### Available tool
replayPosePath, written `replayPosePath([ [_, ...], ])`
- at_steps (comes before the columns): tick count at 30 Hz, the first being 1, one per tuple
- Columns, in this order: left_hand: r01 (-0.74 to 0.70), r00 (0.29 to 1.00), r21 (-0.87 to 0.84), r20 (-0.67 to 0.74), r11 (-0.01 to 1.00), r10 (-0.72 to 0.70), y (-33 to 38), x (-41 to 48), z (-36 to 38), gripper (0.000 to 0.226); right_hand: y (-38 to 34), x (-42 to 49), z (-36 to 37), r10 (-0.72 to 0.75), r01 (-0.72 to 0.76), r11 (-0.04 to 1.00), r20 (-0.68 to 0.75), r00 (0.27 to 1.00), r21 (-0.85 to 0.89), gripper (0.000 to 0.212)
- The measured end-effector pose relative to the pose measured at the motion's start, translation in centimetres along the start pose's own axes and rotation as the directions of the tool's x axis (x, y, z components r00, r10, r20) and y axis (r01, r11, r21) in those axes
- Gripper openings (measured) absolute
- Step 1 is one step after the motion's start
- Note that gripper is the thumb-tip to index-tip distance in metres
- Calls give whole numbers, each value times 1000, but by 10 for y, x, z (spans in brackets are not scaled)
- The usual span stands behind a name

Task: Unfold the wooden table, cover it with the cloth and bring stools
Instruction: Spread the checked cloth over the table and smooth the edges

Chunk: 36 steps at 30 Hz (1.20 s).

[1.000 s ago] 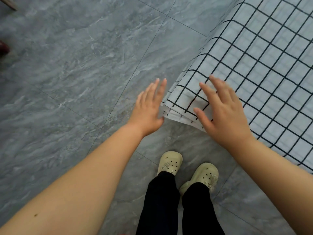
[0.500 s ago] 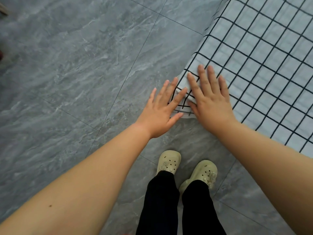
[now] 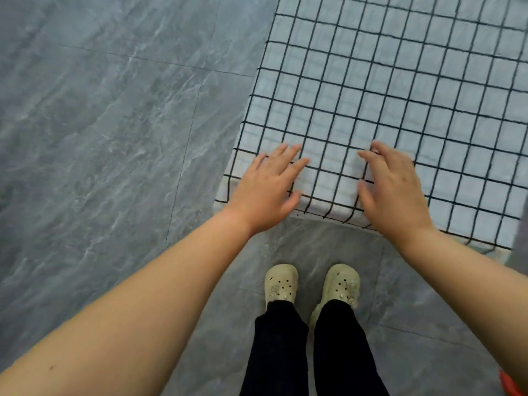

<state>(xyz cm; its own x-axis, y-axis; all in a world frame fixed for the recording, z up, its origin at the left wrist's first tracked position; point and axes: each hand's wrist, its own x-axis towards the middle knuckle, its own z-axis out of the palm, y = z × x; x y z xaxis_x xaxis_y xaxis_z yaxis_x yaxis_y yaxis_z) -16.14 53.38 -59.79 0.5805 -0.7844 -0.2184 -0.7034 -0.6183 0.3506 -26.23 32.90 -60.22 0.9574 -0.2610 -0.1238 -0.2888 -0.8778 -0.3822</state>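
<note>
Grey marbled floor tiles (image 3: pixel 100 138) across the whole left side, thin grout lines crossing them. Left forearm reaching in from the lower left. Left hand (image 3: pixel 265 190) flat and open, fingers (image 3: pixel 285 158) spread and lying on the near left corner of the cloth (image 3: pixel 400 95), thumb at the near edge, nothing gripped. Below, between the two arms, pale clogs (image 3: pixel 281 284) side by side on the floor, black trouser legs (image 3: pixel 308 352) above them in the frame. Cloth pale with a black grid, spread over the desk, covering the top fully as far as seen; near edge folded down over the rim, a short strip hanging along the left side near the corner. Desk itself hidden under the cloth. Right hand (image 3: pixel 397 192) further along the same near edge, palm down on the cloth, fingers open and slightly curled, thumb over the edge, not closed around anything. Both hands well apart from each other. Small orange-red object (image 3: pixel 514 387) at the bottom right corner, too cropped to identify.
</note>
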Motion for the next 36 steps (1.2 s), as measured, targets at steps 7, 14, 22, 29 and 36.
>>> replayPosePath([
  [7,-231,950,89,237,969,205,101,64,25,64,88,-62,-35,332,-332,943,-47,942,21,43],
  [14,-446,860,193,364,874,358,174,89,59,68,145,-123,-40,498,-494,867,-73,864,58,48],
  [22,-494,853,319,359,809,379,199,97,84,78,166,-152,-31,589,-611,694,187,786,381,58],
  [29,-483,866,354,327,801,378,195,92,90,77,173,-141,-24,649,-653,712,113,752,259,24],
  [36,-478,866,348,340,807,367,197,81,97,70,181,-146,-15,647,-641,727,67,760,247,14],
])
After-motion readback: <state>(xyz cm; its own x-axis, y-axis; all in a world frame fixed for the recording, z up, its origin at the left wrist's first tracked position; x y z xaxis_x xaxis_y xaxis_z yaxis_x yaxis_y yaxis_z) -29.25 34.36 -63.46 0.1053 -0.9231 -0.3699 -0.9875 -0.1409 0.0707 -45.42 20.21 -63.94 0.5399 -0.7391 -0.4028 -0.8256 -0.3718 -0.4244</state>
